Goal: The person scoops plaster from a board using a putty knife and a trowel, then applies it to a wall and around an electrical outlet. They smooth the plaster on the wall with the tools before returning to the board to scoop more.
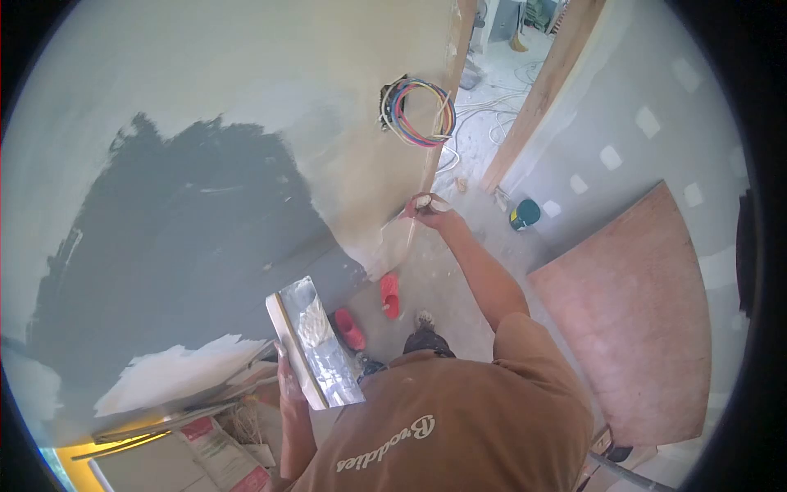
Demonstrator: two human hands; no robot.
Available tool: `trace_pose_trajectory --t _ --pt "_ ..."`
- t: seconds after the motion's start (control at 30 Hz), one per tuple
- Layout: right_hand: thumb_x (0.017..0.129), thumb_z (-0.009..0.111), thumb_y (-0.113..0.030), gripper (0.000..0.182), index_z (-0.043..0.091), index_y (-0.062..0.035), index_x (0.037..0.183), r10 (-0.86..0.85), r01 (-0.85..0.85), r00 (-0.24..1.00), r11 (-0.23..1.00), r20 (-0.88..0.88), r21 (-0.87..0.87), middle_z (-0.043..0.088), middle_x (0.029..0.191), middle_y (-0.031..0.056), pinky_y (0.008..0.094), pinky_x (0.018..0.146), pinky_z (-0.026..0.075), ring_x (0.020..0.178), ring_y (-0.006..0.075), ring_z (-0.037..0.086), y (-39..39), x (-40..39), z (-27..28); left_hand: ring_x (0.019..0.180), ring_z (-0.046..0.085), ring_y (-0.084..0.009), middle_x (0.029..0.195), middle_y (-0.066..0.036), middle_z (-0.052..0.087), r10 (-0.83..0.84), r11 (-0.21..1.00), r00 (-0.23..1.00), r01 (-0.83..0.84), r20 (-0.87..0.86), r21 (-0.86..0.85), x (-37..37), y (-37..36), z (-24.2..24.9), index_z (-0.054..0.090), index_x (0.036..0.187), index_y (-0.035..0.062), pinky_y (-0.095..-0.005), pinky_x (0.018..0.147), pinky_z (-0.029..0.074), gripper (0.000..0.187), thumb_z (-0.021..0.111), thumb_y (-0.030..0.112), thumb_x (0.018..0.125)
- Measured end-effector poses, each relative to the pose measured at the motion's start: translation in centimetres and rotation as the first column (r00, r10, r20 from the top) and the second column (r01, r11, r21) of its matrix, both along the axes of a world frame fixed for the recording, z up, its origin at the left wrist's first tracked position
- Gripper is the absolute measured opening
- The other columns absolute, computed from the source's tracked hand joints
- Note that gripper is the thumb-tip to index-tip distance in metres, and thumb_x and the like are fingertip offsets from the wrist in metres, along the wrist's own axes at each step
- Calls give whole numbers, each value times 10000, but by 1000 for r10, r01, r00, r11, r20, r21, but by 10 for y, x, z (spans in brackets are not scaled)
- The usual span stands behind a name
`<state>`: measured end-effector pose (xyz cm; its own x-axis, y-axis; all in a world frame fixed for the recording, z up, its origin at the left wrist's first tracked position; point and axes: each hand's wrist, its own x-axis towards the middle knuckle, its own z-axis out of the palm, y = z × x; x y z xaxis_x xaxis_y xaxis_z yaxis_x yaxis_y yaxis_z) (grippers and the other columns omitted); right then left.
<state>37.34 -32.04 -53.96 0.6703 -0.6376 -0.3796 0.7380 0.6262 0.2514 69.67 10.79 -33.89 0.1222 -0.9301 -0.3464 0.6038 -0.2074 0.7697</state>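
Wall (197,205) patched grey at left, and the putty-smeared wide filling knife (326,354) is gripped by the left hand (288,379), right hand (432,211) well apart, hold unclear; putty could be shed by over-tilting.

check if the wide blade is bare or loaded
Loaded: whitish paste lies on the face of the wide blade in the left hand.
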Motion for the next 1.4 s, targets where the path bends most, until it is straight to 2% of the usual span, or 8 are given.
trace_pose_trajectory --t 0.07,0.3,0.5,0.63,0.77,0.83,1.13,1.4 --pt "853 552 47 785 -11 267 1353 8 -6 1000 987 17 -162 485 971 209 366 729 573 798 267 562 0 -15 23 1116 609 -266 1303 -142 563 -14 1000 999 14 -29 -9 -5 -4 7 406 1427 35 -419 941 524 656 402 543 1011" --pt "874 550 25 922 -189 196 1399 -66 40 997 900 -46 -434 458 1027 255 371 752 574 882 310 561 19 -68 123 1112 618 -291 1302 -169 560 -98 993 994 101 57 -57 -10 -12 15 398 1428 29 -431 945 531 708 359 595 1003" --pt "931 488 7 658 82 161 1425 1 28 992 973 123 -231 477 1196 283 342 778 550 912 277 551 101 -86 212 1083 627 -278 1253 -154 584 -141 990 984 144 110 -17 2 -14 20 409 1419 29 -430 931 537 691 393 579 1001" --pt "911 577 -81 451 488 30 1339 -489 -211 799 317 -351 -924 595 1037 62 301 794 509 851 166 592 202 -97 246 1068 643 -253 1221 -141 608 -206 978 925 204 320 41 4 -56 -37 459 1385 52 -423 914 550 670 411 590 989" --pt "823 601 -61 552 508 -56 1368 -850 -601 191 294 -491 -743 617 1200 69 286 792 488 1089 237 612 300 -54 222 1055 635 -244 1218 -121 615 -199 972 980 196 12 131 -60 -92 -21 467 1389 51 -401 929 532 629 423 548 1006" --pt "771 562 46 652 513 -122 1398 -882 -616 391 -41 -261 -786 536 1376 115 333 825 511 1210 295 570 324 -45 221 1051 625 -231 1209 -106 621 -226 960 972 234 -68 151 -78 -107 -25 475 1390 48 -378 925 524 601 416 519 1022" --pt "808 509 89 636 514 -149 1398 -924 -785 -139 322 -356 -529 474 1370 137 317 702 485 973 275 583 338 -76 154 1001 633 -206 1124 -96 620 -237 971 970 234 57 56 -95 -119 34 488 1339 64 -381 869 550 612 385 571 1012" --pt "902 614 -53 455 457 -9 1327 -401 17 807 749 -433 -663 610 968 88 279 563 483 665 142 577 357 -86 167 1079 574 -219 1236 -110 547 152 952 859 6 490 -306 -59 -140 -9 386 1414 47 -367 911 504 585 371 500 1044"
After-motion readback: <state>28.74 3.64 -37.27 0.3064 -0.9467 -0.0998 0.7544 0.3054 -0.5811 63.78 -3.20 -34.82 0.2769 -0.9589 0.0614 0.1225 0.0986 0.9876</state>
